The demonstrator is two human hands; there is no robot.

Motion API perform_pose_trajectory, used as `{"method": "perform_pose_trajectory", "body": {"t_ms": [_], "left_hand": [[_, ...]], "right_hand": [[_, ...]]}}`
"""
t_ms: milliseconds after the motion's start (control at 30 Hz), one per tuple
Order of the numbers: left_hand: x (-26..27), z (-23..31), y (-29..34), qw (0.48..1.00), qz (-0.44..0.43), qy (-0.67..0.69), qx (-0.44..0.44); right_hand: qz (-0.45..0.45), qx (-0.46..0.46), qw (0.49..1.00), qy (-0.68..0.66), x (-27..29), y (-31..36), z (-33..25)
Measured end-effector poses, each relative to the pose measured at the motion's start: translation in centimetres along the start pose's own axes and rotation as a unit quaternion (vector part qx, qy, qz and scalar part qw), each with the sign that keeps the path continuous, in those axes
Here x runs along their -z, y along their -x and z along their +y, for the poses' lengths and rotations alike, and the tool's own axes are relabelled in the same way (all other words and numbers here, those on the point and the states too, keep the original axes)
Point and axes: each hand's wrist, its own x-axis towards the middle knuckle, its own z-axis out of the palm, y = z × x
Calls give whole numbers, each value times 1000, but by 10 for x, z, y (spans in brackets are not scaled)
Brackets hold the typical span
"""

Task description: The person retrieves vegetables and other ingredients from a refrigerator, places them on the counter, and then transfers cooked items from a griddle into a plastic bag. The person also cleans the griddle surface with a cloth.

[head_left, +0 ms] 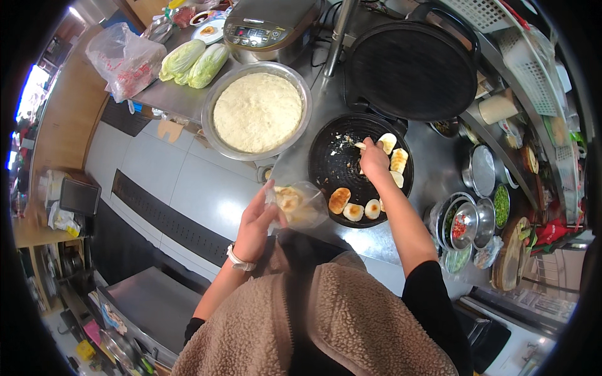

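At the far left of the surface [321,103] a clear plastic bag with reddish contents [125,59] lies just beside two pale-green cabbages [194,62]. Right of these, a wide steel bowl [303,128] holds a broad mass of pale dough [257,113], with a dark cooker [271,31] behind it on the far side. Nearer, the left hand [256,218], a white band [240,258] at its wrist, grips a small clear bag [308,207]; golden-brown bread pieces [288,199] show through the plastic. To the right sits a round black pan [323,169], its black upper plate [411,72] raised at the far side. The right hand [375,161] is over the pan, fingers closed on a pale piece [360,145]. Browned bread rounds [353,212] line the pan's near edge, and more pieces [398,160] lie along its right side. Farther right stand steel bowls [433,216], one containing chopped red bits [459,225], another chopped greens [501,203], and lastly a round wooden board [509,254].
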Motion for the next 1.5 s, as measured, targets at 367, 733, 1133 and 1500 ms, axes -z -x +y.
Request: {"method": "perform_pose_trajectory", "body": {"t_ms": [367, 733, 1133, 1500], "left_hand": [[-7, 4, -9, 999, 28, 36, 11], [-5, -4, 5, 1000, 25, 9, 11], [-7, -10, 5, 996, 58, 74, 7], [-13, -10, 3, 999, 12, 42, 10]], "right_hand": [[-172, 307, 851, -389, -13, 110, -101], [-21, 152, 985, -75, -44, 60, -57], [-202, 213, 838, -461, -16, 108, -72], [-128, 251, 959, -42, -16, 89, 8]]}}
